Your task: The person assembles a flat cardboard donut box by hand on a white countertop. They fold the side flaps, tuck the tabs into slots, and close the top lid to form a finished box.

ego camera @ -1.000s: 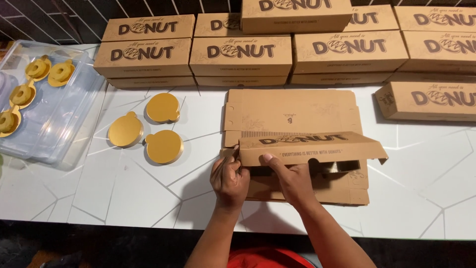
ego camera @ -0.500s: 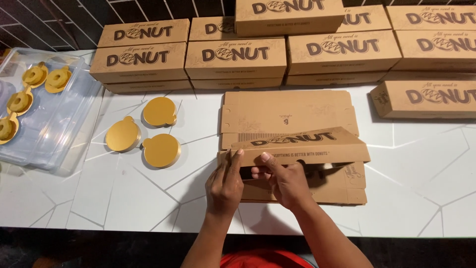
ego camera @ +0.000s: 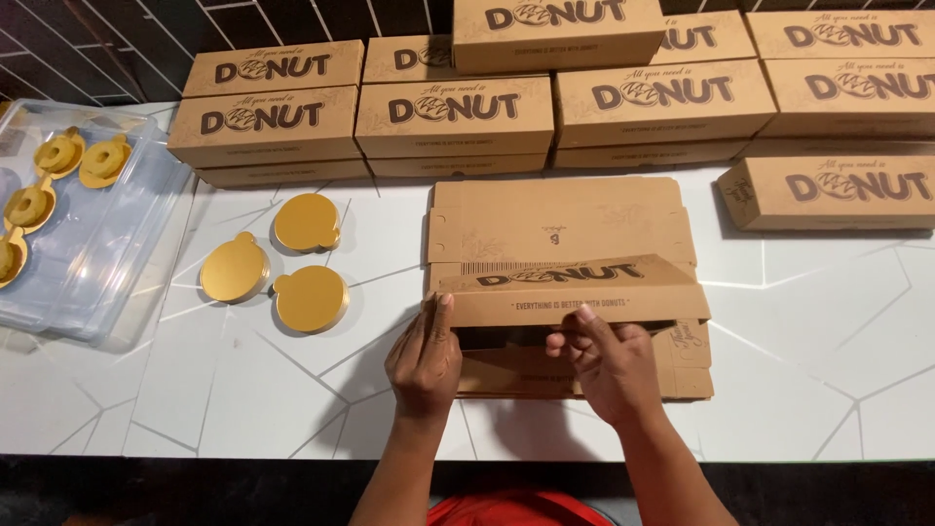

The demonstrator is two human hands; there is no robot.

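The flat brown cardboard box [ego camera: 570,282] lay on the white table [ego camera: 828,370] in front of stacked finished boxes [ego camera: 453,117]. A second earlier its front flap stood raised and skewed; now it had folded lower and squarer. The left hand [ego camera: 426,356] pressed flat against the flap's left end, while the right hand [ego camera: 606,358] pinched its lower edge, suggesting the fold was progressing.

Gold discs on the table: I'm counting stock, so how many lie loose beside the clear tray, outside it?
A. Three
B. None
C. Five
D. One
A: three gold discs lie bare on the white table, between the clear tray and the flat cardboard box that both hands are folding.
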